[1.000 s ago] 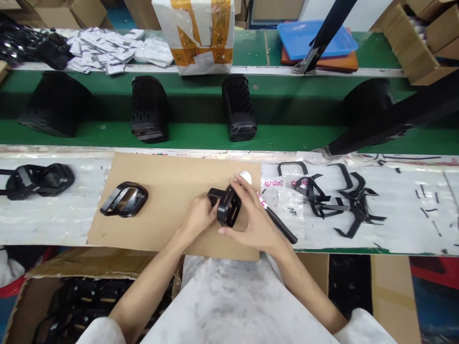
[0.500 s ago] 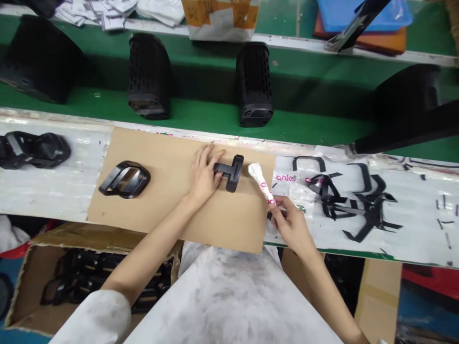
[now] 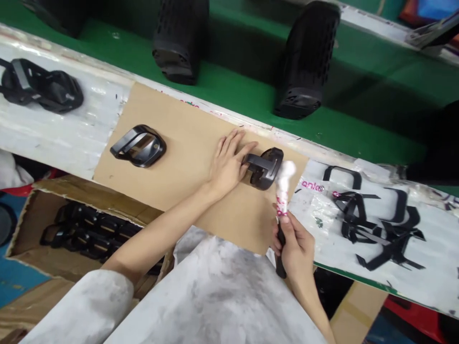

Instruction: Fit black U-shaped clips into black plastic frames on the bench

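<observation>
Your left hand [image 3: 227, 162] lies open on the black plastic bracket [image 3: 267, 167]. Your right hand [image 3: 292, 248] grips a black-handled swab [image 3: 280, 260], white tip [image 3: 285, 179] just beside the bracket

1 head-worn camera looks forward and down over the workbench [image 3: 64, 119].

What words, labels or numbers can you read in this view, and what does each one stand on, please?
"anko" in pink, on the plastic sheet beside the cardboard; the pink print next to it is too blurred to read.
Pink print on the white wrap in the right hand: too blurred to read.
Pink print along the cardboard's far edge: too small to read.
</observation>
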Demonstrator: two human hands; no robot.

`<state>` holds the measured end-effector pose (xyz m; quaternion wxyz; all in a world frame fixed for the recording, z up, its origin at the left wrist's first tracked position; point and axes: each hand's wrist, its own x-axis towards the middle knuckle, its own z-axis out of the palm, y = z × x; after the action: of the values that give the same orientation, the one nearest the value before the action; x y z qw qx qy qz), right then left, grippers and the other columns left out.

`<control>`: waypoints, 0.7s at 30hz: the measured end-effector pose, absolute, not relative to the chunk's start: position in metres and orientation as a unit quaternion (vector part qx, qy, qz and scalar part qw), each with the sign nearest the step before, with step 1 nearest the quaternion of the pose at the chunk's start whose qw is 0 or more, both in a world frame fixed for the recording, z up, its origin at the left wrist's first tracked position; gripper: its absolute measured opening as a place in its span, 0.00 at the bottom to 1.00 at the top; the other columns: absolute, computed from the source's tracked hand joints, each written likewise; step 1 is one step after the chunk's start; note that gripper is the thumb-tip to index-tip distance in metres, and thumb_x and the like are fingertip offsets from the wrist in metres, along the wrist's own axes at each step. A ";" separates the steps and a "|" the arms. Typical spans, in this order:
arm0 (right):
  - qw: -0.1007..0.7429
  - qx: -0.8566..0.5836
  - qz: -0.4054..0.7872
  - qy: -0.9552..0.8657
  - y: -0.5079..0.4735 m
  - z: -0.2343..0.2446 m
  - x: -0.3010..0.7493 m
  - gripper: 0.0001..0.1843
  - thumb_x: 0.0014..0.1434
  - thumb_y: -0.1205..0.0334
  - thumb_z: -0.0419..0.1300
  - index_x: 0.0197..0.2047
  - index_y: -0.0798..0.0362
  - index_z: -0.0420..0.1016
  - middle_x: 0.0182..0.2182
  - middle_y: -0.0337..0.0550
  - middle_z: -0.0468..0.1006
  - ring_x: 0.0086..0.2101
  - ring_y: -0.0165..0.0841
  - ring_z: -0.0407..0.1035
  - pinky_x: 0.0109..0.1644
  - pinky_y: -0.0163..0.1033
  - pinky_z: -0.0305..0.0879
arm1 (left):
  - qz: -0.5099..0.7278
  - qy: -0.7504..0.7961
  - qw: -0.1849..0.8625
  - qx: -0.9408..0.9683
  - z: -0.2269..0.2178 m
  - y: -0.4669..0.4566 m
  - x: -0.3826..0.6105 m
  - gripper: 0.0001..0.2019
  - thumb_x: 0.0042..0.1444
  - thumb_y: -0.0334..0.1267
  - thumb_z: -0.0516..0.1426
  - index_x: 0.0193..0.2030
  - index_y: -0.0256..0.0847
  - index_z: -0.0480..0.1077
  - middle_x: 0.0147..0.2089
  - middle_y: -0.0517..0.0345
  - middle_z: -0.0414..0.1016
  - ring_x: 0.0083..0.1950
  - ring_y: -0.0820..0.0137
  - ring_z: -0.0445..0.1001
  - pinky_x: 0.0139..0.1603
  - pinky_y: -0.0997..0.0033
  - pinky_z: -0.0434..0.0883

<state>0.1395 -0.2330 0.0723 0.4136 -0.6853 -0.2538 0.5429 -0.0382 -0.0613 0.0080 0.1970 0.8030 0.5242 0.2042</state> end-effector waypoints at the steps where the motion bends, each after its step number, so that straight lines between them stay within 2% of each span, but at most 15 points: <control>1: 0.447 -0.694 0.511 -0.239 -0.235 0.073 0.134 0.19 0.72 0.40 0.61 0.48 0.48 0.78 0.28 0.33 0.67 0.19 0.25 0.55 0.18 0.32 0.51 | 0.203 0.524 0.196 0.803 0.008 -0.061 -0.038 0.27 0.68 0.32 0.56 0.74 0.46 0.67 0.82 0.45 0.56 0.85 0.53 0.48 0.83 0.39 0.46; 3: 0.463 -0.703 0.488 -0.231 -0.236 0.071 0.125 0.21 0.72 0.39 0.60 0.51 0.48 0.78 0.27 0.33 0.66 0.19 0.26 0.57 0.18 0.32 0.53 | 0.205 0.525 0.194 0.803 0.008 -0.061 -0.037 0.27 0.69 0.33 0.56 0.74 0.47 0.66 0.82 0.46 0.56 0.85 0.53 0.48 0.83 0.39 0.47; 7: 0.357 -0.696 0.572 -0.248 -0.230 0.067 0.124 0.25 0.66 0.35 0.66 0.40 0.51 0.77 0.24 0.32 0.65 0.17 0.25 0.55 0.17 0.32 0.50 | 0.213 0.524 0.193 0.802 0.009 -0.060 -0.037 0.27 0.70 0.33 0.55 0.75 0.46 0.65 0.82 0.45 0.58 0.84 0.53 0.50 0.83 0.40 0.48; 9: 0.387 -0.707 0.541 -0.240 -0.229 0.070 0.127 0.23 0.68 0.37 0.65 0.46 0.50 0.78 0.25 0.32 0.66 0.18 0.24 0.54 0.17 0.32 0.50 | 0.211 0.525 0.195 0.801 0.010 -0.059 -0.037 0.28 0.69 0.33 0.56 0.75 0.46 0.65 0.82 0.45 0.58 0.84 0.53 0.50 0.83 0.40 0.48; 12: 0.463 -0.716 0.460 -0.247 -0.232 0.071 0.126 0.23 0.73 0.39 0.58 0.58 0.47 0.76 0.27 0.31 0.66 0.18 0.25 0.55 0.18 0.31 0.52 | 0.213 0.527 0.198 0.799 0.010 -0.060 -0.036 0.29 0.69 0.33 0.57 0.75 0.47 0.65 0.82 0.45 0.58 0.84 0.53 0.50 0.83 0.40 0.47; 14: 0.429 -0.708 0.494 -0.264 -0.232 0.067 0.125 0.25 0.72 0.37 0.59 0.55 0.48 0.77 0.25 0.31 0.65 0.18 0.26 0.55 0.18 0.32 0.52 | 0.217 0.528 0.198 0.797 0.010 -0.060 -0.036 0.29 0.69 0.32 0.56 0.75 0.48 0.65 0.82 0.46 0.58 0.84 0.54 0.50 0.83 0.40 0.47; 17: 0.345 -0.691 0.587 -0.243 -0.228 0.061 0.130 0.27 0.66 0.33 0.65 0.46 0.51 0.79 0.23 0.31 0.65 0.17 0.24 0.53 0.17 0.31 0.49 | 0.218 0.527 0.200 0.797 0.009 -0.059 -0.036 0.28 0.69 0.32 0.55 0.75 0.48 0.65 0.82 0.47 0.58 0.84 0.55 0.50 0.83 0.42 0.48; 19: 0.368 -0.695 0.577 -0.220 -0.224 0.064 0.137 0.27 0.65 0.34 0.65 0.48 0.51 0.79 0.23 0.30 0.65 0.16 0.23 0.50 0.17 0.30 0.46 | 0.226 0.525 0.210 0.793 0.008 -0.057 -0.038 0.27 0.70 0.33 0.56 0.74 0.47 0.67 0.81 0.46 0.58 0.84 0.54 0.51 0.82 0.42 0.48; 21: 0.415 -0.698 0.538 -0.225 -0.220 0.071 0.143 0.26 0.67 0.35 0.65 0.51 0.50 0.78 0.23 0.28 0.63 0.16 0.23 0.49 0.17 0.29 0.45 | 0.267 0.518 0.235 0.778 0.008 -0.056 -0.041 0.22 0.71 0.35 0.55 0.70 0.46 0.72 0.79 0.46 0.63 0.83 0.53 0.53 0.82 0.43 0.48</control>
<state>0.1432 -0.2199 0.0710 0.4153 -0.6981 -0.2249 0.5381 -0.0406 -0.0555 0.0082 0.2354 0.7776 0.5184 0.2667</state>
